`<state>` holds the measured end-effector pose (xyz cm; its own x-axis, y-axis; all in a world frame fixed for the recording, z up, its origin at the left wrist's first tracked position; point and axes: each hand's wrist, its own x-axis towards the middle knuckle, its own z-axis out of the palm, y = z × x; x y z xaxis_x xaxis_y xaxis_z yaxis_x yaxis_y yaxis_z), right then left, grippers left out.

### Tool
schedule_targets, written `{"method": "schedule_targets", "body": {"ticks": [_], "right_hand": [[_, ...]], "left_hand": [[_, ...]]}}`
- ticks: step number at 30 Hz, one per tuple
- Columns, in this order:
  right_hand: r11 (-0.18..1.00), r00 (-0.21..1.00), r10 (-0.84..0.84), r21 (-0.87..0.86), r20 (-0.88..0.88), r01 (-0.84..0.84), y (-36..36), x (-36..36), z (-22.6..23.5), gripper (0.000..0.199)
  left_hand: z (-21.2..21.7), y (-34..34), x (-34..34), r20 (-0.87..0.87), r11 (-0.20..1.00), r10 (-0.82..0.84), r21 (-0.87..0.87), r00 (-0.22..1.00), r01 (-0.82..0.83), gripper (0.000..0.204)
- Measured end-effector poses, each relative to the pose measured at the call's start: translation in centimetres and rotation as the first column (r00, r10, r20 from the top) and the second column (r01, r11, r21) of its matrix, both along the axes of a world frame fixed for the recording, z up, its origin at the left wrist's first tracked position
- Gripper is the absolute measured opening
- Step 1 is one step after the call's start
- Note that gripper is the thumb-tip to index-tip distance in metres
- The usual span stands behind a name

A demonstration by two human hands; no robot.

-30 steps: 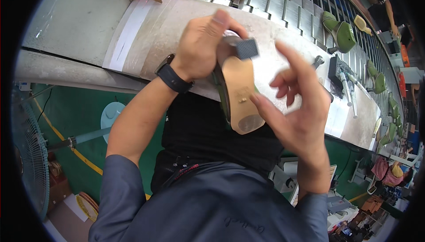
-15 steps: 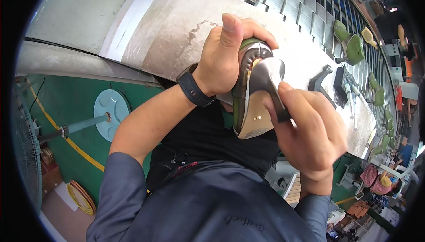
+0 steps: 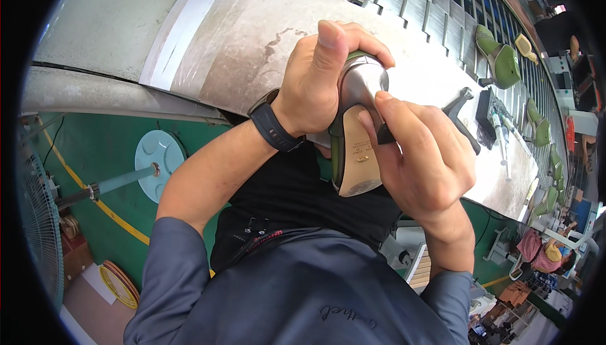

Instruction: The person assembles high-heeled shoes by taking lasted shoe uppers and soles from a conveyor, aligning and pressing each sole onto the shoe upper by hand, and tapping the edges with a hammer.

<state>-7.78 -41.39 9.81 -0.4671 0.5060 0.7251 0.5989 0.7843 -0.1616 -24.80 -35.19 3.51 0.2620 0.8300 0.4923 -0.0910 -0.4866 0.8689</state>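
My left hand (image 3: 312, 83) wraps round the back of a green shoe (image 3: 359, 159) held sole up, its thumb raised and its fingers curled over the far end. The shoe's beige sole faces me, its toe toward my body. Between the thumb and fingers of my right hand (image 3: 429, 159) is a shiny grey shoe heel (image 3: 366, 83) with a dark tip. The heel's wide end sits against the shoe's heel seat and covers it. Whether it is fixed there cannot be seen.
On the pale worktop (image 3: 252, 48) to the right lie a hammer (image 3: 459, 113) and a black holder (image 3: 486, 113) beside slim tools. Beyond runs a slatted metal conveyor (image 3: 410, 4) carrying green shoes (image 3: 502, 61). A blue round stool (image 3: 158, 155) and a fan (image 3: 41, 212) stand left.
My right hand has moved left and slightly up, bringing the grey heel from a tilted position onto the shoe's heel seat, which was partly exposed before. My left hand has barely moved.
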Motion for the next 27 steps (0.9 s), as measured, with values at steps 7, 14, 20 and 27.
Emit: {"method": "schedule_targets", "body": {"ticks": [7,14,20,27], "right_hand": [[0.994,0.983,-0.113,-0.026,-0.143,0.111,4.0,1.5,-2.0,0.026],[0.499,0.837,-0.353,-0.841,-0.418,-0.210,4.0,3.3,-2.4,0.028],[0.324,0.932,-0.299,-0.940,-0.206,-0.104,5.3,4.0,-0.9,0.043],[0.405,0.960,-0.258,-0.914,-0.110,0.004,5.9,2.9,-0.9,0.033]], "left_hand": [[0.2,3.7,1.2,-0.013,0.990,-0.119,-0.071,0.993,0.118,0.042],[-0.6,4.7,1.6,-0.029,0.976,-0.138,-0.175,0.990,0.131,0.037],[0.8,3.4,2.0,0.110,0.948,-0.158,-0.260,0.981,0.181,0.031],[0.8,3.5,2.0,0.128,0.934,-0.188,-0.284,0.974,0.218,0.029]]}}
